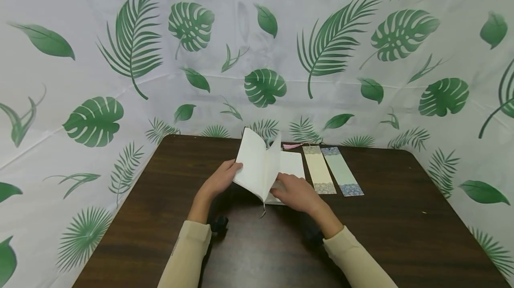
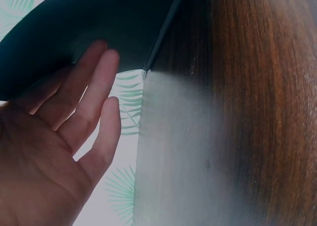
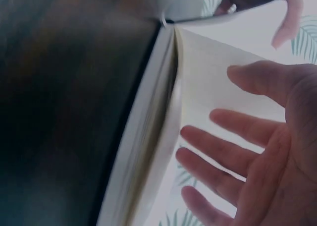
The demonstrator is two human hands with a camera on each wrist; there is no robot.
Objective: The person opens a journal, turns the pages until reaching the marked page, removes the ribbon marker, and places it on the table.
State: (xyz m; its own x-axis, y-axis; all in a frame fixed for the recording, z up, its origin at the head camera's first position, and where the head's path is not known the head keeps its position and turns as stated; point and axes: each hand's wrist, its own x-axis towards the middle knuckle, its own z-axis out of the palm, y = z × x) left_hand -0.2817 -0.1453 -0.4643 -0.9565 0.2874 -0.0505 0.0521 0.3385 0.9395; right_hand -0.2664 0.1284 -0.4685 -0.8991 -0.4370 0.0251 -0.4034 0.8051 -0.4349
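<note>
An open notebook (image 1: 251,163) with blank white pages and a dark cover (image 2: 124,23) lies at the table's far middle, its left half tilted up. My left hand (image 1: 221,177) grips that half at its left edge, thumb on the page and fingers (image 2: 89,94) under the cover. One page (image 1: 274,160) stands raised near the middle, and the right pages (image 1: 292,164) lie lower. Beside the raised page is my right hand (image 1: 297,191), its fingers (image 3: 218,146) spread and relaxed. A thin ribbon (image 1: 263,210) hangs from the spine's near end.
Right of the notebook lie a cream bookmark (image 1: 319,169) and a pale green bookmark (image 1: 341,169) with blue patterned ends. A pink tassel (image 1: 292,146) rests behind them. The dark wooden table (image 1: 401,230) ends at a leaf-printed cloth backdrop (image 1: 225,56).
</note>
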